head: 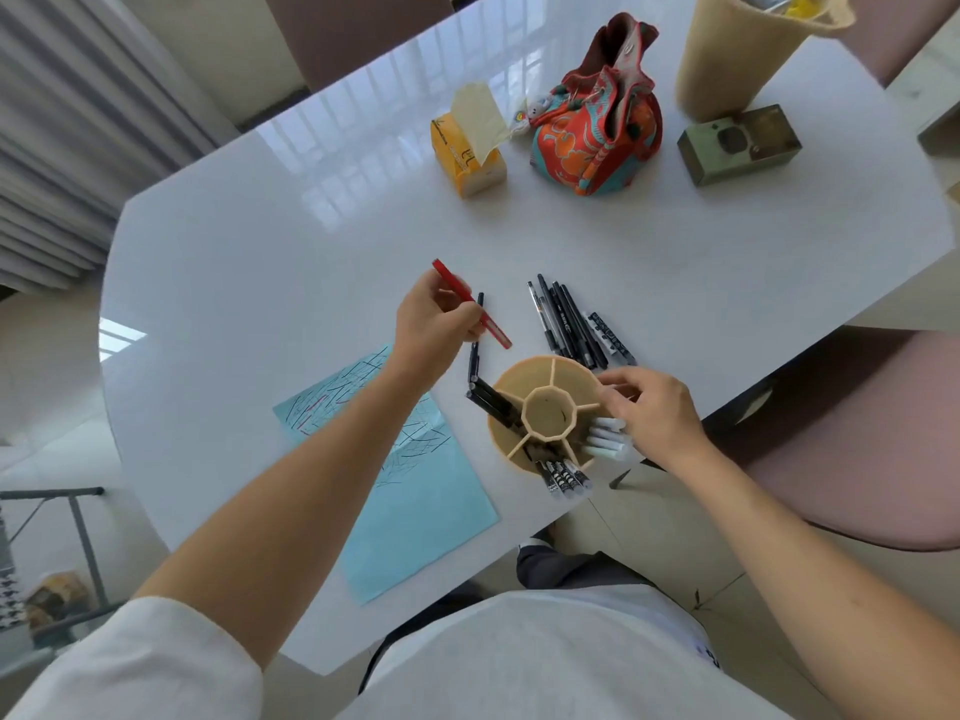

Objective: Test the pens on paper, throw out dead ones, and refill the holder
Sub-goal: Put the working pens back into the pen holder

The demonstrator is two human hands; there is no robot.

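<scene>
My left hand point(434, 324) grips a red pen point(470, 302) above the white table point(260, 241), just beyond the blue test paper point(431, 501) covered in scribbled lines. The tan round pen holder point(543, 407), split into compartments, stands near the table's front edge with black pens and white-capped pens in it. My right hand point(649, 407) rests at the holder's right rim, fingers curled round the white pens point(605, 439) there. A black pen point(475, 340) lies beside my left hand. Several black pens point(569, 322) lie in a loose group behind the holder.
At the back of the table stand a yellow tissue pack point(470, 153), an orange and teal fabric pouch point(597, 132), a green box point(740, 142) and a tall woven basket point(737, 49). A pink chair point(857, 449) sits to the right.
</scene>
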